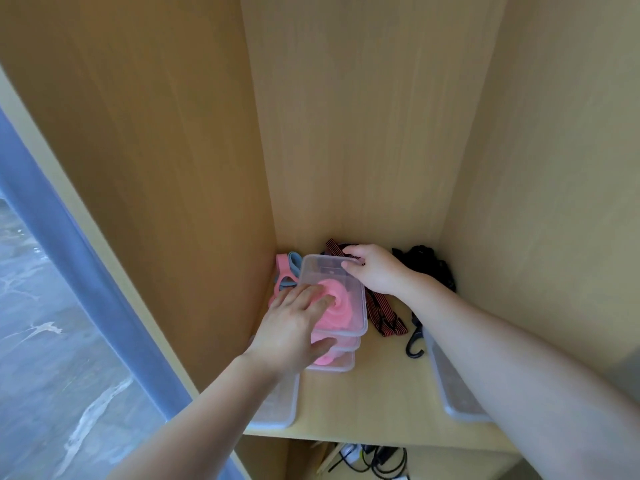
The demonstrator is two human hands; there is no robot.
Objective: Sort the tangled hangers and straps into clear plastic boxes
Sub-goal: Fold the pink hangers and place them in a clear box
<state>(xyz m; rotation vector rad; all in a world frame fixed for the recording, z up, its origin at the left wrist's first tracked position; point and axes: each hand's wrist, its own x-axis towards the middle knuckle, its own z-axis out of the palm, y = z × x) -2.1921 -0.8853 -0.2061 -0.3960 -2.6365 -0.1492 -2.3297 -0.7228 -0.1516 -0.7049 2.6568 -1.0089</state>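
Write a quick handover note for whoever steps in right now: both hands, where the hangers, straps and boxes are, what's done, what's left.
Left hand rests flat on the top box of the stack; right hand grips its far corner.
Done: pink items are in the stacked boxes.
Left: pink and blue pieces behind the stack, striped straps to its right, black tangle at the back, black hook.
Clear tray front left, lid or box unclear.

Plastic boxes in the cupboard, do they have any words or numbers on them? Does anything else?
None can be read.
The top clear box shows a faint moulded mark, too blurred to read.
The striped straps, black hook and wooden shelf bear no text.
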